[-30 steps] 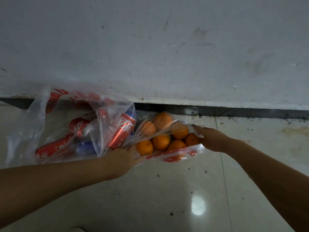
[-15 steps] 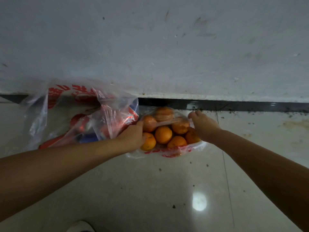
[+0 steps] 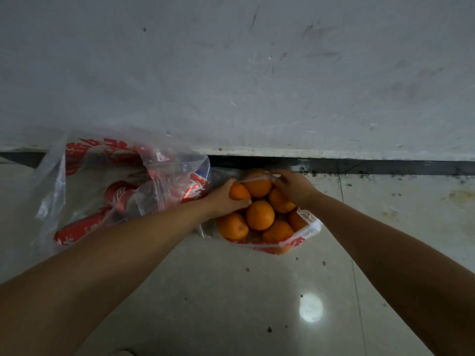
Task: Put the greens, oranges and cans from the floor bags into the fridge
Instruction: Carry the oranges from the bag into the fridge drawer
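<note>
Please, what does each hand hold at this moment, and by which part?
The left hand grips one orange from its left side, fingers curled round it. The right hand pinches the upper rim of the orange bag.

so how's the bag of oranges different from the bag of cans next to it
The bag of oranges is the smaller one and lies open, its fruit bare on top; the bag of cans is bigger, its plastic draped loosely over red cans. The left hand grips an orange and the right hand pinches that bag's upper edge; neither hand holds the can bag. Both are clear plastic with red print, lying on the floor by the wall.
</note>
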